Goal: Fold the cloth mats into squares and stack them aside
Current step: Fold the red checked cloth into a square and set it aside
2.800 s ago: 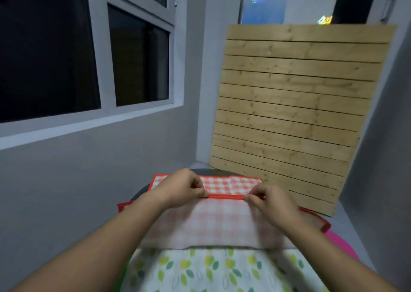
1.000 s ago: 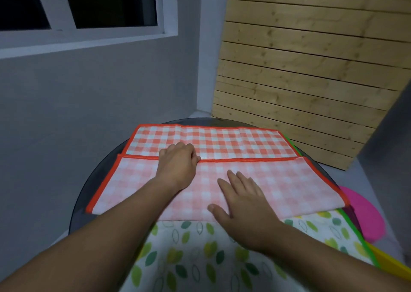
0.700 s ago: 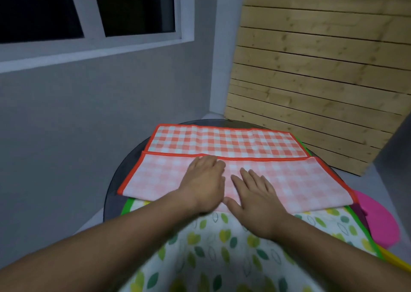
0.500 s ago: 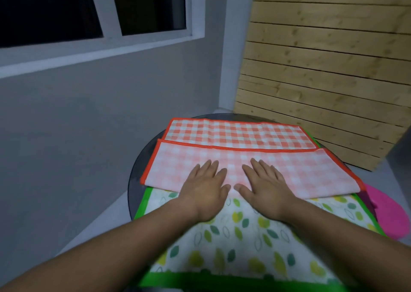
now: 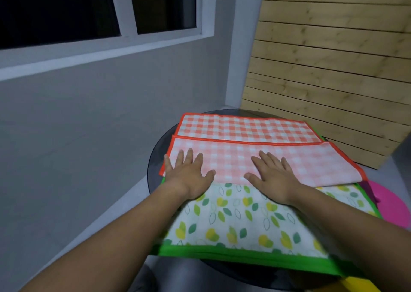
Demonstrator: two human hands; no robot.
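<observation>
A red-checked cloth mat (image 5: 244, 129) with an orange border lies on top of the pile, its near part folded over so the paler underside (image 5: 231, 160) faces up. My left hand (image 5: 189, 176) lies flat, fingers spread, on the fold's left end. My right hand (image 5: 272, 177) lies flat on the fold right of centre. Under it lies a white mat with green and yellow leaves (image 5: 240, 220) and a green border. Neither hand grips anything.
The mats rest on a round dark table (image 5: 153, 158). A pink round mat (image 5: 391, 202) pokes out at the right and a yellow edge (image 5: 355, 286) at the lower right. A slatted wooden panel (image 5: 329, 69) leans behind the table; a grey wall with a window is at left.
Both hands went from pinching the folded edge to lying flat on the fold. In the last half second they slid apart, the left hand toward the left end, the right hand to the right.
</observation>
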